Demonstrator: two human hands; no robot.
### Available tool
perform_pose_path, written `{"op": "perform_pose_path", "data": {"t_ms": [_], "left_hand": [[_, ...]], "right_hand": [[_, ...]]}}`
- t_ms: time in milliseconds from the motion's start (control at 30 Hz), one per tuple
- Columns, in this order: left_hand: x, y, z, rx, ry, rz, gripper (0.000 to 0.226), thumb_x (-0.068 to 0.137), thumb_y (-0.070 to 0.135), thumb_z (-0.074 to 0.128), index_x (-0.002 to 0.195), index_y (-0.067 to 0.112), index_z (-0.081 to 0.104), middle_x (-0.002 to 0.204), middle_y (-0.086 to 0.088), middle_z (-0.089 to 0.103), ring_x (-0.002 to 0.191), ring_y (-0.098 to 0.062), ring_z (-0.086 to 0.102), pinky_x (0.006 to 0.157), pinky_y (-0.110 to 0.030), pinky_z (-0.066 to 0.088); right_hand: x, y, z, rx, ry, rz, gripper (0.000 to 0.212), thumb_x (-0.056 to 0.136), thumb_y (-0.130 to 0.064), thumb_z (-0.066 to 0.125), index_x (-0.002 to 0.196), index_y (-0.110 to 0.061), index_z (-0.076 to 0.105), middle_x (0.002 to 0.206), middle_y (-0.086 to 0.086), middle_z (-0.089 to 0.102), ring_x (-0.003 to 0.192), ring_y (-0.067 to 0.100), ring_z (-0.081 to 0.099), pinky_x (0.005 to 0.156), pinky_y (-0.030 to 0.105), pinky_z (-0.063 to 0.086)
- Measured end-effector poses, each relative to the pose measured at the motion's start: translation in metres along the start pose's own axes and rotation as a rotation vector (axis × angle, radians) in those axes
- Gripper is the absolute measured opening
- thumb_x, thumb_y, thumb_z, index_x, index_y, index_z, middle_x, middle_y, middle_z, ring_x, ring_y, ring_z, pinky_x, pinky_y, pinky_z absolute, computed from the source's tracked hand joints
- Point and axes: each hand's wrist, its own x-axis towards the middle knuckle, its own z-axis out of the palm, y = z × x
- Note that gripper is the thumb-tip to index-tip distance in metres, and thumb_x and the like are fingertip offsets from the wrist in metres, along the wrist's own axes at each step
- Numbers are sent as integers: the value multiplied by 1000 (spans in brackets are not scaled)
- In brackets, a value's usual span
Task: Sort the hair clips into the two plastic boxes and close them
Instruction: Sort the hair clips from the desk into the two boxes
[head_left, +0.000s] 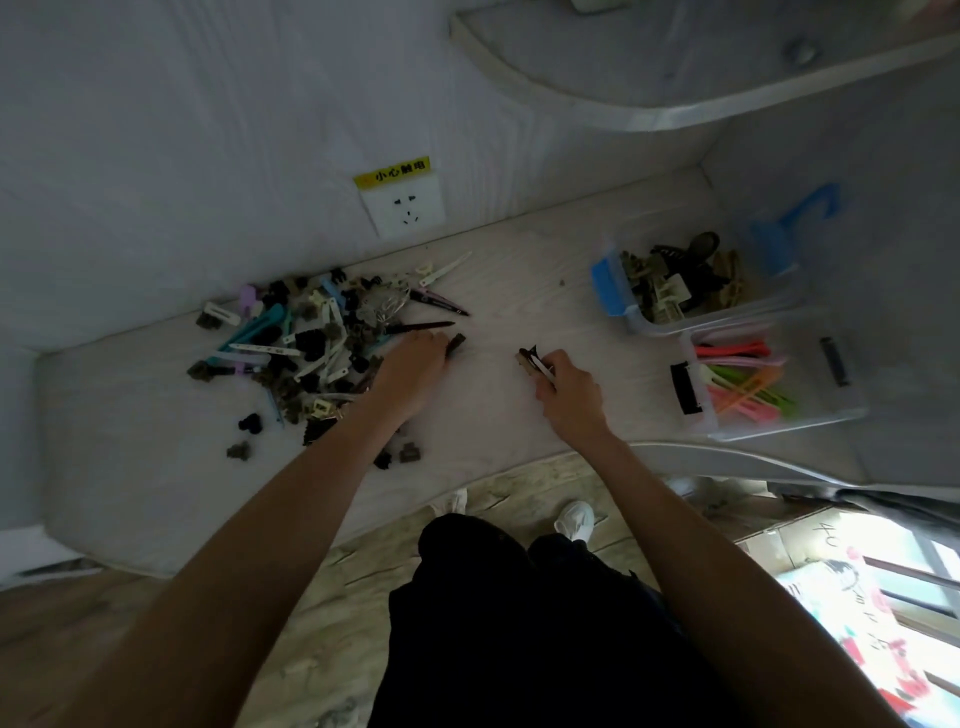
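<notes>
Mid-sort: both hands loaded, boxes off to the right.
Left hand (415, 358) at pile (306, 348) edge, fingers pinching a dark clip (456, 345). Right hand (569, 387) pinches small clips (532, 359), nearer the open claw-clip box (691, 283) lying up-right; long-clip box (769, 379) directly right.

1. The bench (493, 405) is pale wood-grain laminate, matt, kinda washed out.
2. Both boxes, the far box (779, 296) and the near box (841, 410), are clear glossy plastic.
3. My pile of clips (311, 343) looks mostly matt plastic, with a few shinier pieces that could be metal.
4. The floor (332, 613) is marble-look, smooth.
</notes>
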Motion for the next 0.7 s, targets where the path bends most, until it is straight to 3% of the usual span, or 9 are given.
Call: {"op": "perform_pose_path", "data": {"t_ms": [100, 200, 300, 367, 433, 500, 633, 700], "left_hand": [[-4, 18, -3, -49, 44, -76, 28, 99, 8, 33, 125, -1, 39, 124, -19, 50, 114, -33, 48, 87, -37, 42], [-19, 52, -16, -319, 226, -7, 27, 101, 22, 33, 113, 0, 43, 100, -15, 54, 78, -34, 59, 56, -34, 37], [-32, 103, -29, -524, 306, 152, 24, 100, 24, 35, 109, 3, 43, 70, 5, 46, 48, -14, 47, 39, -18, 33], [-33, 140, -34, -542, 279, 255, 23, 100, 23, 36, 111, 4, 43, 60, 11, 41, 42, -7, 40, 37, -18, 35], [-26, 176, -38, -503, 268, 301, 25, 100, 24, 35, 116, 6, 42, 57, 9, 40, 41, -11, 39, 37, -19, 30], [-17, 206, -41, -435, 245, 314, 30, 100, 26, 34, 123, 7, 40, 61, 6, 42, 45, -14, 40, 43, -28, 31], [2, 258, -41, -368, 210, 350, 29, 98, 24, 39, 123, 9, 42, 83, -5, 58, 60, -16, 52, 51, -24, 33], [11, 279, -37, -296, 207, 376, 32, 97, 22, 40, 127, 9, 42, 98, -10, 64, 77, -23, 61, 58, -28, 40]], "right_hand": [[-8, -2, -10, 25, -19, -36, 13, 96, -19, 44, 106, -11, 49, 90, 11, 69, 72, 31, 62, 71, 43, 52], [-28, 6, -44, 122, 60, -125, 10, 97, -15, 44, 95, -7, 48, 82, 6, 67, 61, 26, 58, 58, 37, 47], [-49, 36, -98, 61, 238, -167, 9, 96, -12, 45, 97, -7, 52, 74, -2, 61, 58, 23, 53, 50, 25, 40], [-52, 65, -131, -84, 345, -116, 17, 95, -13, 46, 108, -8, 57, 82, 11, 65, 72, 33, 60, 61, 33, 45], [-45, 92, -154, -199, 383, -70, 26, 93, -12, 49, 117, -11, 60, 100, 21, 68, 89, 39, 62, 76, 39, 47], [-32, 110, -162, -284, 307, -89, 28, 91, -13, 53, 118, -15, 62, 106, 19, 68, 94, 38, 62, 82, 40, 47], [-22, 130, -174, -341, 165, -134, 39, 82, -41, 55, 109, -17, 68, 104, 12, 71, 95, 32, 65, 84, 42, 51], [-28, 140, -180, -357, 211, -113, 36, 82, -23, 60, 110, -2, 64, 108, 22, 66, 103, 38, 60, 91, 45, 45]]}}
